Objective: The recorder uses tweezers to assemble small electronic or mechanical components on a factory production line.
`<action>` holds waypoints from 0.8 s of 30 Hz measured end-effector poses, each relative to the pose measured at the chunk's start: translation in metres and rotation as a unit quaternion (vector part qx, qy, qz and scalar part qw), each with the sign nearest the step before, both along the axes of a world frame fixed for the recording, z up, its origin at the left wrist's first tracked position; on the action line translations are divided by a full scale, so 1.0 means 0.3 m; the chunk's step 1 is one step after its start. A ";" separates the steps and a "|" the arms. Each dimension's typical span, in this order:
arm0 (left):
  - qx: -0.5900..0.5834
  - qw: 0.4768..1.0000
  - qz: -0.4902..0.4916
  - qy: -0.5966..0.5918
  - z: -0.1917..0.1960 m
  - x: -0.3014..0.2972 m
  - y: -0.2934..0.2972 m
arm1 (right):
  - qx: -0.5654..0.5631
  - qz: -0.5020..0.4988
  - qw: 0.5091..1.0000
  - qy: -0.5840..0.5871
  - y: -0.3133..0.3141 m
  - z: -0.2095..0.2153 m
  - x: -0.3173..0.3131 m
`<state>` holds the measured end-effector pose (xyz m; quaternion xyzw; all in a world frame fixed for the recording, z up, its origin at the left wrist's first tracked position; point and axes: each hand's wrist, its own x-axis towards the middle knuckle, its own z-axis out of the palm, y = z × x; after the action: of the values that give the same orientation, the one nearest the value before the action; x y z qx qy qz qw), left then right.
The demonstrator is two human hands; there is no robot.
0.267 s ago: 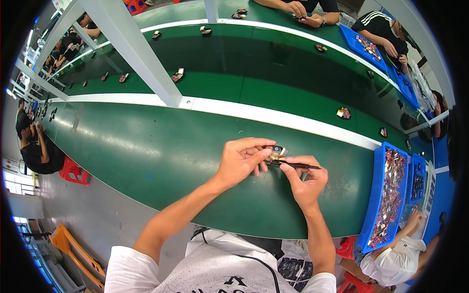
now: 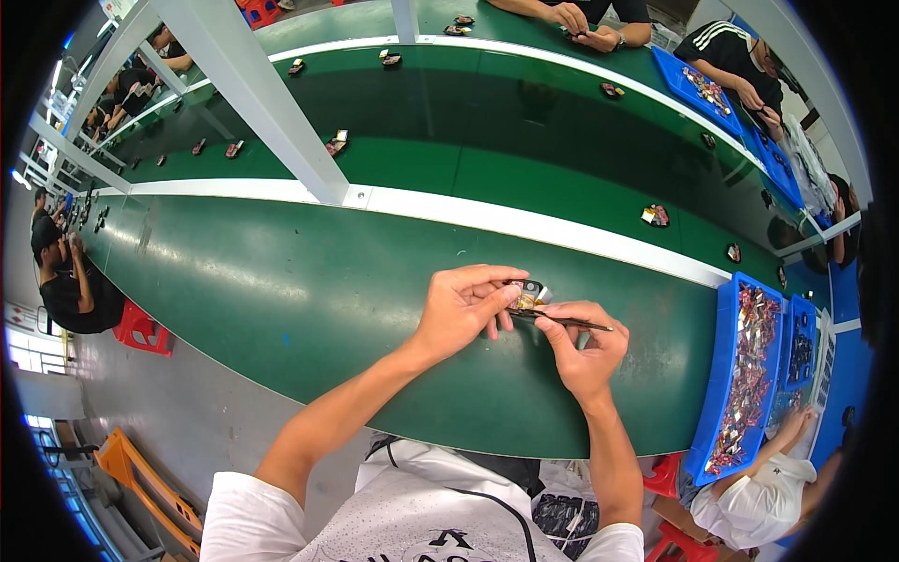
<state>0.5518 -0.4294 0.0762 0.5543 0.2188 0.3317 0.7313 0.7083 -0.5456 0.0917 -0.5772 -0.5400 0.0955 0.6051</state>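
Above the green bench, my left hand [image 2: 459, 309] pinches a small black casing [image 2: 532, 288] with yellow-gold and silvery parts inside. My right hand [image 2: 585, 345] grips slim black tweezers [image 2: 588, 324], their rear end pointing right past the fingers. The tip of the tweezers meets the near edge of the casing, between both hands. My left fingers cover the casing's left side, and the exact contact at the tip is too small to make out.
A blue tray [image 2: 704, 440] full of small red and silver parts stands on the right, beside a smaller blue bin [image 2: 811, 323] of black pieces. Beyond a white rail [image 2: 524, 217], a green conveyor [image 2: 524, 178] carries several casings. A slanting white post [image 2: 272, 103] rises at left. Co-workers sit around.
The casings on the conveyor have shifted slightly left. My right hand has tilted the tweezers a little, their rear end now slightly lower; my left hand stays in place.
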 end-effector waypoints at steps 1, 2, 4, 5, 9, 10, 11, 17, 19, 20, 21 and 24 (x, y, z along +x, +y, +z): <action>-0.004 1.000 0.000 -0.001 -0.002 -0.001 0.000 | 0.000 0.000 1.000 0.000 0.000 -0.001 0.000; -0.004 1.000 0.000 -0.001 -0.002 -0.001 0.001 | 0.004 0.006 1.000 -0.010 0.000 -0.001 0.000; -0.002 1.000 -0.003 0.002 -0.003 -0.002 0.001 | 0.008 0.011 1.000 -0.019 0.000 -0.002 0.000; -0.002 1.000 -0.003 0.002 -0.002 -0.001 0.001 | 0.011 0.011 1.000 -0.021 -0.001 -0.004 0.001; -0.016 1.000 -0.007 0.004 -0.001 0.001 -0.001 | 0.011 0.018 0.999 -0.025 -0.002 -0.002 0.003; -0.020 1.000 -0.010 0.006 -0.004 0.002 -0.002 | 0.011 0.018 0.999 -0.025 -0.004 -0.002 0.003; -0.019 1.000 -0.010 0.006 -0.006 0.004 -0.003 | 0.011 0.022 0.999 -0.029 -0.004 -0.002 0.002; -0.022 0.999 -0.020 0.039 -0.004 0.007 -0.004 | 0.003 0.018 0.999 -0.050 -0.003 0.007 0.003; -0.016 0.998 -0.022 0.050 0.001 0.005 0.000 | 0.000 0.013 0.999 -0.052 -0.002 0.009 -0.001; -0.014 0.998 -0.021 0.051 0.004 0.004 0.001 | -0.004 0.011 0.999 -0.051 -0.001 0.011 -0.004; -0.012 0.998 -0.025 0.064 0.006 0.003 0.000 | -0.008 0.010 0.999 -0.049 0.001 0.011 -0.006; -0.010 0.996 -0.030 0.086 -0.006 0.004 -0.001 | 0.007 0.013 0.996 -0.084 -0.001 -0.005 -0.003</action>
<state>0.5529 -0.4298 0.0744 0.5795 0.2673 0.2590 0.7250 0.7075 -0.5458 0.0901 -0.5714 -0.5971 0.0512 0.5607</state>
